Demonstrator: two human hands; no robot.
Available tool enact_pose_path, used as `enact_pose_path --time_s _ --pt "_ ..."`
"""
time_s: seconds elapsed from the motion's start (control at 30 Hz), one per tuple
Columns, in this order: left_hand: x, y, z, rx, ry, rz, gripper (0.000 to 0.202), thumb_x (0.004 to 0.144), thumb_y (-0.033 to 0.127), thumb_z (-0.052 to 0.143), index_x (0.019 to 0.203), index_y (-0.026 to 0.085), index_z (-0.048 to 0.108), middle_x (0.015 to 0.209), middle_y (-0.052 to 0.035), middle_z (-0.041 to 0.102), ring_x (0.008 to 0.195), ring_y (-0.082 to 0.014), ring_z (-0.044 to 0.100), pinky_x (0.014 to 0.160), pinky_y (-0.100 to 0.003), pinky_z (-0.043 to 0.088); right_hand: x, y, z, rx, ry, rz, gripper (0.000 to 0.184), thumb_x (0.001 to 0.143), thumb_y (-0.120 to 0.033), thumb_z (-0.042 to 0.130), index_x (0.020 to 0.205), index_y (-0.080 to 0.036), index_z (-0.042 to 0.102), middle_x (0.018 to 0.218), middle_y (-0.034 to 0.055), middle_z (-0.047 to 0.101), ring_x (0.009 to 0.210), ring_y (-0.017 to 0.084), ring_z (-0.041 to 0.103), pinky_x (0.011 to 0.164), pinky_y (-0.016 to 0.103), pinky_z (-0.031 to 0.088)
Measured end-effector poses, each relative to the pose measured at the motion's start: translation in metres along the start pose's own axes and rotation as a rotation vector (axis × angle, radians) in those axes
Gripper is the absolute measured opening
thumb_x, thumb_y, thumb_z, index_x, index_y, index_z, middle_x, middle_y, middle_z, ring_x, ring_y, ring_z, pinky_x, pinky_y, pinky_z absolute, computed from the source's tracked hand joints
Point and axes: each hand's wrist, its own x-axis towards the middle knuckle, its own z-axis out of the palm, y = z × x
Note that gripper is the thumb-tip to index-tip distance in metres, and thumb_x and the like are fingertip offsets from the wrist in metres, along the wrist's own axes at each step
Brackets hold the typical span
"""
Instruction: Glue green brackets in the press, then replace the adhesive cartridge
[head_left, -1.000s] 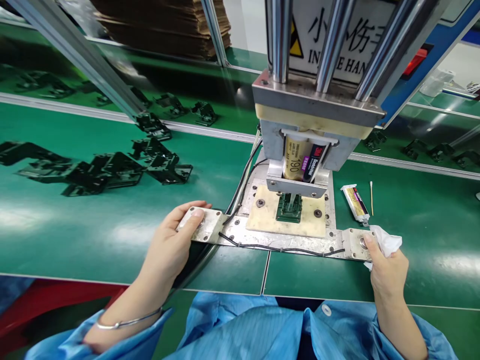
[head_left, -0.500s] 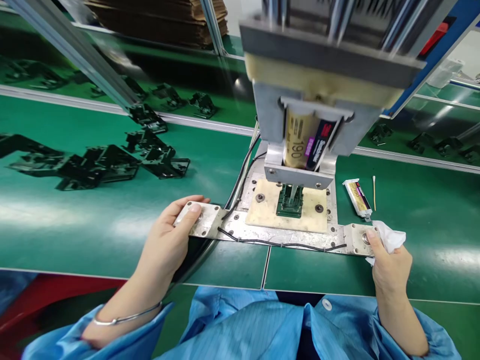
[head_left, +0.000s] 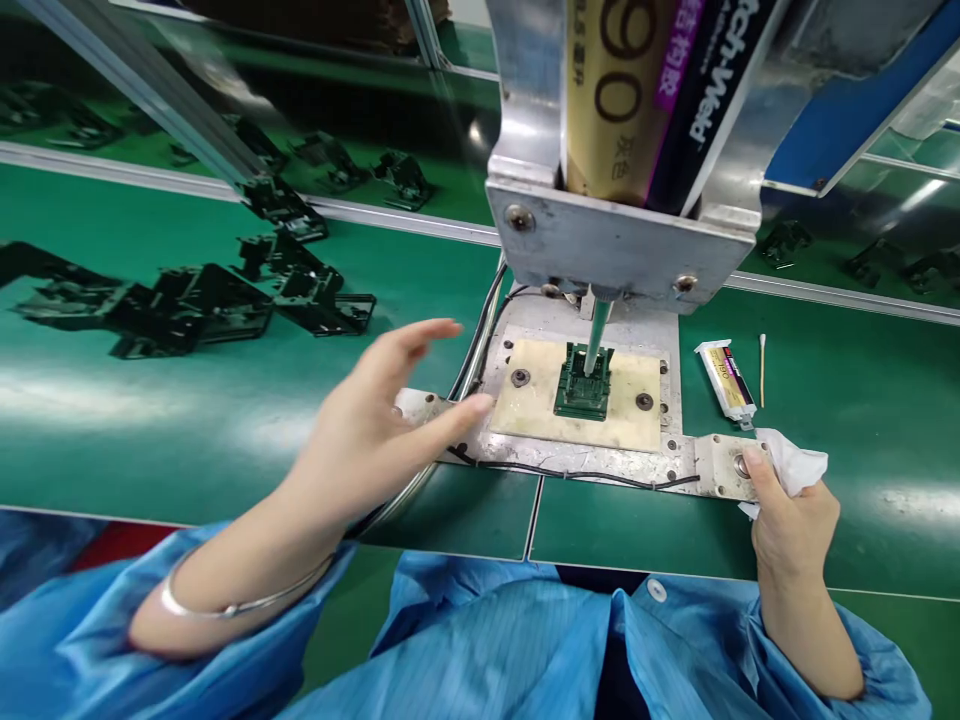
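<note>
My left hand [head_left: 375, 420] hovers over the left metal button block [head_left: 420, 403], fingers apart and holding nothing; it covers much of that block. My right hand [head_left: 796, 525] is closed around the right button block [head_left: 726, 466], its thumb on the round button. A crumpled white tissue [head_left: 796, 465] is bunched in this hand. Between the hands, a small dark green part [head_left: 583, 398] sits in a cream fixture plate [head_left: 525, 418]. Above it hangs a glue cartridge [head_left: 637, 110] in a metal holder [head_left: 615, 245], its greenish nozzle [head_left: 598, 330] pointing down at the part.
Several black plastic parts [head_left: 217, 310] lie on the green table [head_left: 420, 290] at left. A smaller glue cartridge [head_left: 726, 380] and a cotton swab [head_left: 762, 370] lie at right. Black cables [head_left: 480, 330] run left of the fixture. A metal frame post [head_left: 150, 90] slants behind.
My left hand has let go of the left button block and opened, moving up and right. The cartridge holder has risen, exposing more nozzle. My right hand keeps its hold.
</note>
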Motion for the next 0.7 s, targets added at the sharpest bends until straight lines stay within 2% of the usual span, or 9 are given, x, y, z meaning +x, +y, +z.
enact_pose_path --time_s 0.07,0.13,0.23,0.3,0.37,0.47,0.53,0.6,0.7 --pt "0.013 0.013 0.015 -0.029 -0.217 0.085 0.09 0.065 0.052 0.083 0.143 0.024 0.047 0.148 -0.0073 0.054 0.14 -0.0286 0.048 0.122 -0.043 0.033 0.0 -0.001 0.0 0.0 0.007 0.005 0.062 0.062 -0.058 0.087 0.1 -0.01 0.076 0.095 0.0132 0.074 0.096 0.033 0.068 0.083 0.041 0.055" --pt "0.027 0.023 0.031 -0.025 -0.374 0.074 0.101 0.059 0.051 0.087 0.146 0.023 0.044 0.151 -0.0104 0.051 0.142 -0.0324 0.046 0.12 -0.047 0.035 0.0 -0.002 0.001 -0.008 0.012 0.015 0.064 0.061 -0.059 0.087 0.101 -0.01 0.076 0.097 0.0136 0.074 0.097 0.034 0.067 0.083 0.041 0.055" --pt "0.041 0.033 0.05 -0.103 -0.537 0.016 0.083 0.062 0.044 0.085 0.135 0.018 0.056 0.142 -0.0135 0.059 0.135 -0.0345 0.054 0.115 -0.048 0.042 0.0 -0.005 0.002 -0.04 0.015 0.025 0.068 0.06 -0.063 0.086 0.101 -0.01 0.076 0.096 0.0136 0.074 0.095 0.034 0.068 0.081 0.042 0.055" --pt "0.045 0.037 0.056 -0.242 -0.589 -0.023 0.07 0.063 0.039 0.083 0.126 0.016 0.061 0.134 -0.0134 0.065 0.127 -0.0317 0.061 0.112 -0.046 0.046 0.0 -0.007 0.003 -0.046 0.012 0.029 0.068 0.059 -0.064 0.085 0.101 -0.011 0.077 0.096 0.0131 0.075 0.094 0.034 0.068 0.081 0.042 0.055" --pt "0.045 0.04 0.056 -0.354 -0.587 -0.091 0.064 0.062 0.037 0.084 0.119 0.016 0.065 0.127 -0.0114 0.069 0.118 -0.0287 0.066 0.108 -0.042 0.051 -0.001 -0.009 0.004 -0.032 0.006 0.031 0.067 0.058 -0.063 0.085 0.1 -0.011 0.077 0.095 0.0126 0.075 0.093 0.033 0.068 0.081 0.042 0.055" --pt "0.042 0.044 0.049 -0.33 -0.58 -0.199 0.047 0.064 0.041 0.084 0.103 0.019 0.072 0.107 -0.0067 0.076 0.104 -0.0271 0.071 0.095 -0.039 0.057 -0.001 -0.011 0.004 -0.019 0.004 0.03 0.065 0.057 -0.062 0.085 0.097 -0.012 0.077 0.093 0.0123 0.075 0.092 0.033 0.068 0.081 0.042 0.055" --pt "0.039 0.047 0.043 -0.302 -0.632 -0.242 0.037 0.067 0.046 0.083 0.091 0.02 0.075 0.095 -0.0055 0.076 0.095 -0.0267 0.072 0.085 -0.035 0.059 0.0 -0.011 0.005 -0.006 0.002 0.027 0.064 0.057 -0.062 0.085 0.097 -0.012 0.077 0.095 0.0123 0.075 0.094 0.033 0.068 0.082 0.042 0.055" --pt "0.034 0.05 0.039 -0.32 -0.716 -0.336 0.035 0.066 0.052 0.082 0.075 0.019 0.074 0.083 -0.0056 0.075 0.085 -0.026 0.072 0.072 -0.032 0.059 0.002 -0.012 0.008 0.012 -0.005 0.019 0.064 0.058 -0.06 0.085 0.099 -0.012 0.077 0.098 0.0123 0.075 0.096 0.033 0.068 0.085 0.043 0.055" --pt "0.019 0.053 0.037 -0.409 -0.8 -0.574 0.041 0.06 0.058 0.083 0.062 0.02 0.07 0.07 -0.0055 0.071 0.071 -0.0257 0.07 0.058 -0.032 0.057 0.004 -0.01 0.01 0.036 -0.012 -0.001 0.065 0.059 -0.06 0.085 0.1 -0.012 0.077 0.1 0.0132 0.075 0.098 0.035 0.068 0.087 0.046 0.055"
